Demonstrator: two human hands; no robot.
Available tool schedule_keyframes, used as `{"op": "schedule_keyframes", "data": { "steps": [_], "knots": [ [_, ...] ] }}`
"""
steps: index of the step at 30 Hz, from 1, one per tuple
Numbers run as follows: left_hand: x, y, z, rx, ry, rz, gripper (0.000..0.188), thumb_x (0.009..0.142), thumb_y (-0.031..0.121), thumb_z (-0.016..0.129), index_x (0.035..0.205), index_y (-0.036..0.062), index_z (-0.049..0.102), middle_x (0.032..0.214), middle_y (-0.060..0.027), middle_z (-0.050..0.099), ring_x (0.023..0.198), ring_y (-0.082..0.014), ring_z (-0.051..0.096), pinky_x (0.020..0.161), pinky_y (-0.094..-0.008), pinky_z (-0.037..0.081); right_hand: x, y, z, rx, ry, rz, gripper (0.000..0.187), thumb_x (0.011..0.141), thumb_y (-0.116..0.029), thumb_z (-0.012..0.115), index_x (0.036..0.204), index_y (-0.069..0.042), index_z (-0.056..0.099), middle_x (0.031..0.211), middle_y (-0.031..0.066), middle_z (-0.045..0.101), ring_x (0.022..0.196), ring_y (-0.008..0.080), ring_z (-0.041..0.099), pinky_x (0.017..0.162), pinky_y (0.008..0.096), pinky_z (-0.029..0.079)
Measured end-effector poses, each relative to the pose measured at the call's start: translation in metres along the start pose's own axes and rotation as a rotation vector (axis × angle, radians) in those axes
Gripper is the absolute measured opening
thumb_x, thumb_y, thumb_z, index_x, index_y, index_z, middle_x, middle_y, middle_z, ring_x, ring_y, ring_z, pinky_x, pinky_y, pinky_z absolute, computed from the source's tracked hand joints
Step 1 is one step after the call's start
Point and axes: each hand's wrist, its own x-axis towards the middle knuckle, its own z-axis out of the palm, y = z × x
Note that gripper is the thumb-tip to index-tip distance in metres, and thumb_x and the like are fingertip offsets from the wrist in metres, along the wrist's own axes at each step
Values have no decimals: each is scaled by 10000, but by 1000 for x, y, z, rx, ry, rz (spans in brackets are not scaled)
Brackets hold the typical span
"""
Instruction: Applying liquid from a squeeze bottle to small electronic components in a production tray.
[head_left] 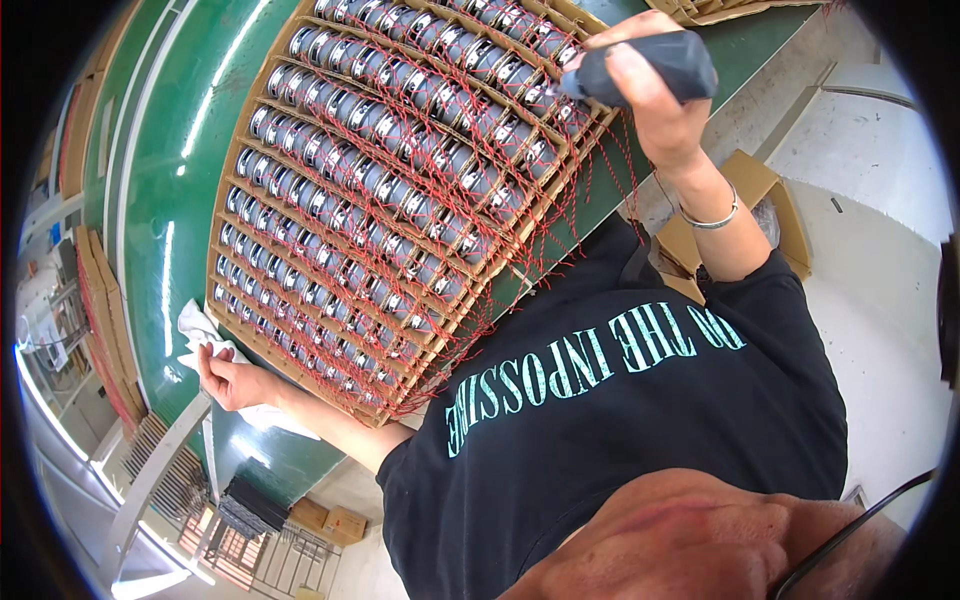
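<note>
A shallow cardboard tray point(228, 210) is packed with rows of small round metal-and-grey parts point(400, 125), standing on edge between cardboard dividers. Thin twisted red-and-black wires point(500, 270) hang from them and over the tray's near edge. At the tray's far right corner, my right hand point(665, 110) is closed around a dark bottle-shaped tool point(660, 65), its narrow tip pointing left over the last parts there. My left hand point(228, 382) is beside the tray's lower left corner, its fingers pinched on a white cloth point(198, 328).
The tray lies on a shiny green worktop point(165, 240). More cardboard point(715, 10) is at the far top edge. An open cardboard box point(745, 175) stands beyond my right arm. A dark stack point(252, 505) and brown cartons point(340, 522) are at the lower left.
</note>
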Motion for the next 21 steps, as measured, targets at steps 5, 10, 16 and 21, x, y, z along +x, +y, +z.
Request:
{"op": "schedule_keyframes", "data": {
  "steps": [5,10,16,21],
  "knots": [
    [1,-1,1,2,-3,6,199,875,44,505,941,-7,686,853,-86,681,638,-130,577,580,-245,483,2,1,-6,-103,99,4,110,789,-73,612,836,26,605,732,72,598,643,140,568,614,261,461],
    [-1,-2,0,13,-18,0,204,879,52,503,949,0,688,864,-88,680,649,-132,582,583,-246,489,4,-2,-2,-137,43,-47,100,793,-72,617,810,25,609,732,74,595,647,138,569,610,266,456],
    [0,-1,0,19,-27,-1,208,877,48,498,952,-3,686,873,-88,677,649,-134,582,585,-249,491,5,-2,-2,-96,13,-35,67,793,-42,624,798,24,615,727,74,597,645,140,571,612,267,456],
    [0,-3,1,7,-27,1,210,875,43,494,944,-8,685,859,-88,677,640,-133,576,584,-248,486,5,5,-4,-98,9,-100,51,793,-33,618,800,18,620,730,72,602,643,142,574,609,271,459]
  ]
}}
